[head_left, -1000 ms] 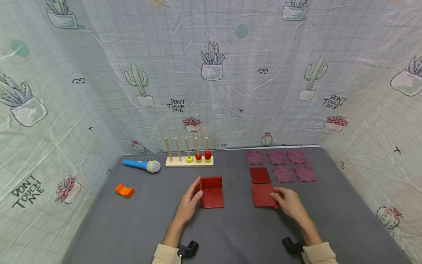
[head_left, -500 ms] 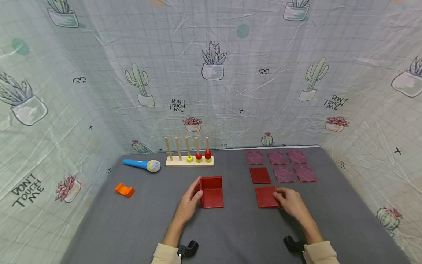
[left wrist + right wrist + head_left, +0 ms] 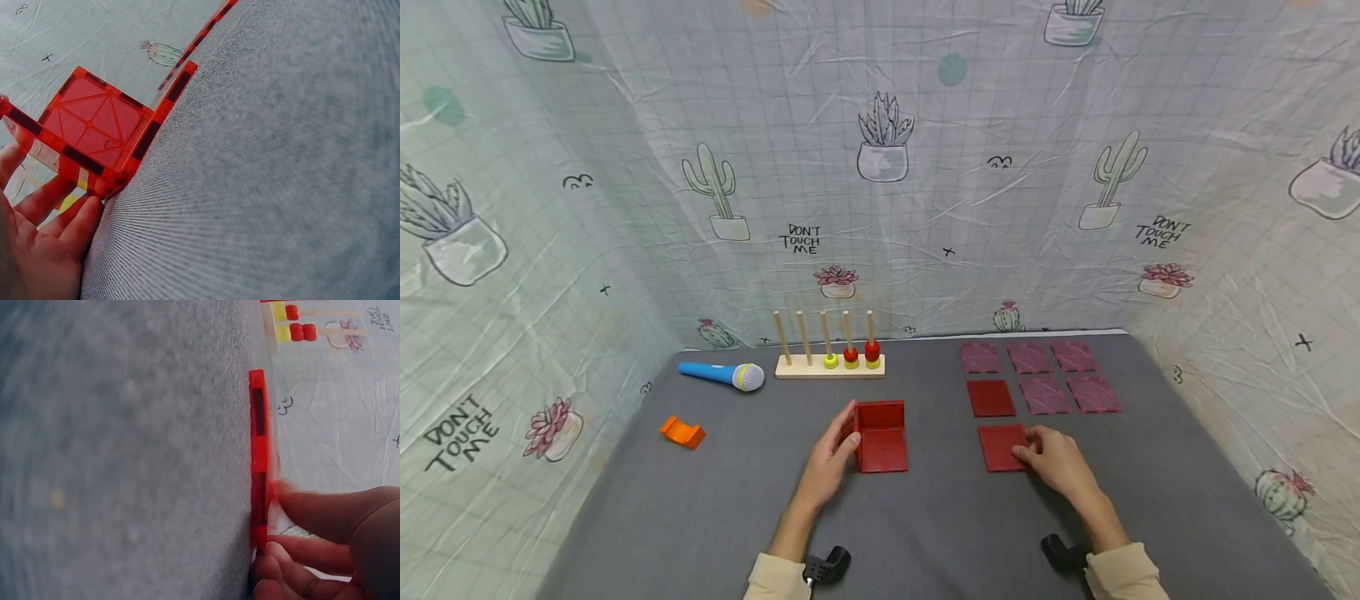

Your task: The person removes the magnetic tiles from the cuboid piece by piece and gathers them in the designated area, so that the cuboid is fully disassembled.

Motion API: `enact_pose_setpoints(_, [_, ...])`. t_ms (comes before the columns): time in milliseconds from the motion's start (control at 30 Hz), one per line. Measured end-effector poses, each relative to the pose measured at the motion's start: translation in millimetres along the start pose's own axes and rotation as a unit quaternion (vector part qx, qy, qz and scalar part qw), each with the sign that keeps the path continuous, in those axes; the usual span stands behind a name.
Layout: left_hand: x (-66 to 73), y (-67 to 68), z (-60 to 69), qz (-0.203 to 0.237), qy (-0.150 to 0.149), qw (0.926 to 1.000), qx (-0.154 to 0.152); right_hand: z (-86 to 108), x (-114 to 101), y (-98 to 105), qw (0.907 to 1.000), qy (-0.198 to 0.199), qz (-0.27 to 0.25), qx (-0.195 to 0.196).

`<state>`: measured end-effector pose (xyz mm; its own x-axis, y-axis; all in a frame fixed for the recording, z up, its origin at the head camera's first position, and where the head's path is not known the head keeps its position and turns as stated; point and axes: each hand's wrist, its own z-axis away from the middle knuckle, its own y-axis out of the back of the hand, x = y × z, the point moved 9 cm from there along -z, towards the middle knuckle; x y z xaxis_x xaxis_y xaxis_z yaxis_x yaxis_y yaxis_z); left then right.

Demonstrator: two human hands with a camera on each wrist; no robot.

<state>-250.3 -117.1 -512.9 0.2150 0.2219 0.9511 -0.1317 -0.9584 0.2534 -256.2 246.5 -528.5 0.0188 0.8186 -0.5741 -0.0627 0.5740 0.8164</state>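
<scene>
Red translucent magnetic tiles stand joined as a partial box (image 3: 882, 450), with a base, a back wall and a left wall, at the middle of the table. My left hand (image 3: 829, 463) holds its left wall (image 3: 59, 150), with the fingers on the outside and the thumb at the top edge. To the right, my right hand (image 3: 1060, 460) pinches a single red magnetic tile (image 3: 1000, 448) by its right edge, thumb on top. That tile (image 3: 259, 459) lies flat at the table surface in the right wrist view. Just behind it is another dark red tile (image 3: 991, 398).
Several purple-looking tiles (image 3: 1043, 395) lie in rows at the back right. A wooden peg rack (image 3: 801, 367) with yellow and red beads stands at the back. A blue toy microphone (image 3: 718, 374) and an orange curved block (image 3: 682, 432) lie on the left.
The tile in my right hand has gone lower and away from the dark red tile behind it, shifting right and then slightly back left. My left hand and the partial box stay put.
</scene>
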Motion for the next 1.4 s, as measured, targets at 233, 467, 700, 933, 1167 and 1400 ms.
enact_pose_setpoints(233, [1.1, 0.4, -0.3, -0.001, 0.000, 1.0000, -0.004, -1.6, -1, 0, 1.0000, -0.003, 0.006, -0.002])
enact_pose_setpoints(467, [1.1, 0.3, -0.2, 0.000, 0.000, 1.0000, -0.006, -1.0, -7, 5, 0.9999, 0.001, 0.011, 0.011])
enact_pose_setpoints(700, [1.0, 0.1, -0.2, 0.002, -0.001, 1.0000, -0.006, -2.6, -24, 13, 0.9992, 0.019, 0.009, 0.033])
enact_pose_setpoints(933, [-5.0, -0.1, -1.5, -0.001, 0.003, 1.0000, -0.001, -5.0, -45, 20, 0.9965, 0.049, -0.017, 0.065])
enact_pose_setpoints(1167, [-41.3, -1.6, -8.0, 0.008, -0.008, 0.9996, 0.025, -10.5, -66, 19, 0.9936, 0.064, -0.054, 0.075])
enact_pose_setpoints(1400, [-40.1, -1.9, -7.4, 0.003, -0.011, 0.9997, 0.022, -18.6, -86, 13, 0.9900, 0.079, -0.086, 0.079])
